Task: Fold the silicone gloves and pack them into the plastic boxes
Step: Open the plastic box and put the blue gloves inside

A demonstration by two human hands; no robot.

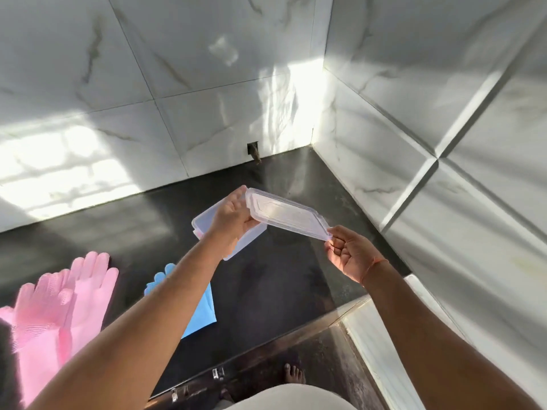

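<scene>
Plastic lid (285, 216) was held above the counter (284, 279); left hand (233, 216) gripped one end, right hand (346, 251) pinched the other.

I see a dark polished countertop (281, 279), white marble-veined wall tiles (183, 69) rising behind it, small dark wall opening (253, 150) just above its back edge (contents unclear), bare foot (294, 374) below its front edge
</scene>
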